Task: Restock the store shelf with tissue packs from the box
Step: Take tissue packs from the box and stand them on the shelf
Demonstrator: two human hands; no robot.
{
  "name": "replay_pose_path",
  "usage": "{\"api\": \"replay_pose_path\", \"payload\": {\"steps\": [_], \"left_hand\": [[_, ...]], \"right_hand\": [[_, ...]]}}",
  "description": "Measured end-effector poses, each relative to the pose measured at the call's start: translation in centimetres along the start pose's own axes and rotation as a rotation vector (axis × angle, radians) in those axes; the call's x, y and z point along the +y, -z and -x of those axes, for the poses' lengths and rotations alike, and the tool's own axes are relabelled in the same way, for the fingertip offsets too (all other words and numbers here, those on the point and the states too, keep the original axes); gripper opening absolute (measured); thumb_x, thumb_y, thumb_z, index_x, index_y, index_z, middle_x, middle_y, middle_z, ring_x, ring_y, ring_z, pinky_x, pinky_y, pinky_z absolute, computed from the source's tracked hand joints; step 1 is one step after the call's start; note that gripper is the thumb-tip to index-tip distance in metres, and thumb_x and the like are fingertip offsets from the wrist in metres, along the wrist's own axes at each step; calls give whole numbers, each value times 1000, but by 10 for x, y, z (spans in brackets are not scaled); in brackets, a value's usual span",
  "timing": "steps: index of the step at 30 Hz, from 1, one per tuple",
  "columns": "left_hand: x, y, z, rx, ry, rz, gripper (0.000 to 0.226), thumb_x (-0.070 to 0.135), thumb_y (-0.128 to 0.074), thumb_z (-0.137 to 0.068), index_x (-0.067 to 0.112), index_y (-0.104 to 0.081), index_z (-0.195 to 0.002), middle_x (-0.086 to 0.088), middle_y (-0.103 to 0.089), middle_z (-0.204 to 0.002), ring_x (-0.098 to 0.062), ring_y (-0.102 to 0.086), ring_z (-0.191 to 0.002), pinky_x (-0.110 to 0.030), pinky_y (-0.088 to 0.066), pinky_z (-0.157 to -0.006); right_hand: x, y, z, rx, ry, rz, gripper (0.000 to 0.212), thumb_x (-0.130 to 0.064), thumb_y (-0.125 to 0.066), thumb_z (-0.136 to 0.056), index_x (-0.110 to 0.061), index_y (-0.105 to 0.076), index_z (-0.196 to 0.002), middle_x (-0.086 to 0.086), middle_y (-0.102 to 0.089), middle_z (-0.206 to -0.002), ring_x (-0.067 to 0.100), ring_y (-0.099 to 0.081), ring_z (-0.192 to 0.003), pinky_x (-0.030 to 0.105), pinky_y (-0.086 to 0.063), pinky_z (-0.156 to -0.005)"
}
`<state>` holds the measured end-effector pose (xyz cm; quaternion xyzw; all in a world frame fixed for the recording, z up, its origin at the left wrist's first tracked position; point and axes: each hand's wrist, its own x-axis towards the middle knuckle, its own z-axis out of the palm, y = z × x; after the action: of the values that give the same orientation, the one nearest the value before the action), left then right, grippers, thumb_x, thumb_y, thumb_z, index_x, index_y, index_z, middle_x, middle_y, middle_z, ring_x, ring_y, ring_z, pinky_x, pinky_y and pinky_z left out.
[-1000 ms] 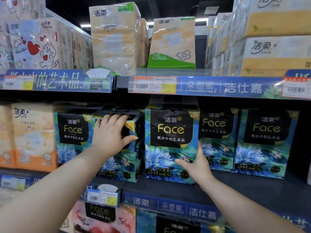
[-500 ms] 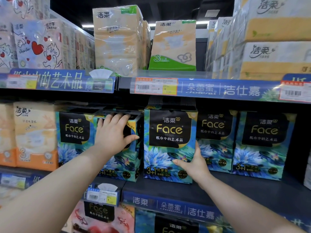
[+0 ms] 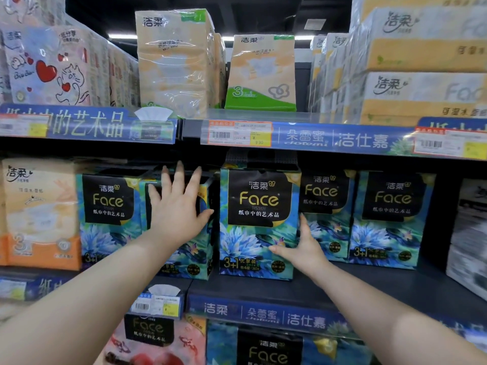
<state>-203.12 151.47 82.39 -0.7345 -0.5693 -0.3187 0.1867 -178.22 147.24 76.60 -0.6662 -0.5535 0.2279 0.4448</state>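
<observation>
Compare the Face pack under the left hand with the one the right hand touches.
The left hand lies flat on the left Face pack, hiding most of its label; the right hand grips the middle Face pack at its right edge, label clear. The left Face pack shows a side wall; the middle Face pack faces forward. Both wear blue floral wrap.

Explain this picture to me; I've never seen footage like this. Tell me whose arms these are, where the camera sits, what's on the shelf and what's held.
No machine here: these are a person's bare arms, filmed by one camera worn on their head, looking forward and down. The dark shelf carries a row of blue flowered tissue packs marked Face. The left hand lies flat, fingers straight, on the front of the second pack. The right hand holds the middle pack by its lower right corner, thumb on its front, fingers along its side.
</observation>
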Motion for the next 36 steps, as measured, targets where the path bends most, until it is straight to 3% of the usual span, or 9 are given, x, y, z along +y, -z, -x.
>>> {"api": "replay_pose_path", "payload": {"steps": [3, 5, 7, 11, 16, 23, 28, 36], "left_hand": [[14, 1, 8, 94, -211, 32, 72, 40, -64, -80, 15, -37, -142, -20, -31, -150, -44, -28, -138, -64, -28, -103], [29, 2, 16, 120, -366, 100, 56, 39, -55, -79, 11, -51, -128, -18, -51, -133, -40, -50, -121, -55, -43, -94], [47, 3, 24, 78, -479, 179, 47, 38, -52, -81, 11, -59, -119, -11, -59, -118, -33, -60, -106, -43, -50, -84], [87, -13, 43, -178, -575, 252, 52, 44, -49, -91, 20, -42, -138, 1, -47, -133, -22, -46, -122, -38, -39, -98], [134, -35, 73, -384, -692, 292, 56, 53, -45, -91, 24, -37, -138, 1, -41, -139, -22, -39, -128, -38, -37, -104], [200, -47, 126, -529, -831, 368, 57, 56, -45, -90, 25, -39, -136, 1, -41, -138, -24, -41, -128, -38, -36, -102], [246, -28, 164, -580, -870, 406, 60, 58, -46, -88, 24, -39, -136, 0, -43, -138, -24, -40, -129, -39, -36, -104], [356, 37, 268, -598, -1017, 406, 58, 60, -45, -87, 23, -44, -132, -1, -46, -132, -25, -46, -123, -39, -41, -97]], "right_hand": [[-3, 10, 9, 11, 0, 81, 108, -39, -76, -75, -26, -3, -152, 2, -32, -153, 23, -34, -139, 36, -34, -110], [-5, 19, 19, 34, -5, 161, 99, -42, -72, -79, -23, -8, -152, 4, -30, -154, 25, -33, -140, 35, -33, -109], [-4, 29, 30, 50, -1, 257, 89, -43, -66, -84, -21, -14, -152, 5, -28, -155, 25, -31, -141, 34, -32, -109], [4, 51, 61, 78, -22, 450, 76, -45, -60, -88, -22, -22, -150, -1, -31, -154, 19, -32, -139, 30, -33, -108], [30, 83, 118, 114, -170, 686, 77, -52, -56, -87, -23, -22, -149, 0, -26, -156, 20, -28, -142, 36, -33, -112], [66, 123, 211, 105, -422, 944, 70, -48, -55, -89, -24, -27, -147, 4, -33, -152, 27, -32, -139, 47, -35, -108], [82, 156, 274, 119, -524, 978, 67, -48, -51, -90, -25, -25, -148, 0, -30, -154, 24, -25, -143, 47, -31, -112], [113, 234, 418, 219, -647, 958, 63, -47, -55, -86, -29, -34, -142, 2, -44, -144, 27, -38, -135, 42, -34, -107]]}}
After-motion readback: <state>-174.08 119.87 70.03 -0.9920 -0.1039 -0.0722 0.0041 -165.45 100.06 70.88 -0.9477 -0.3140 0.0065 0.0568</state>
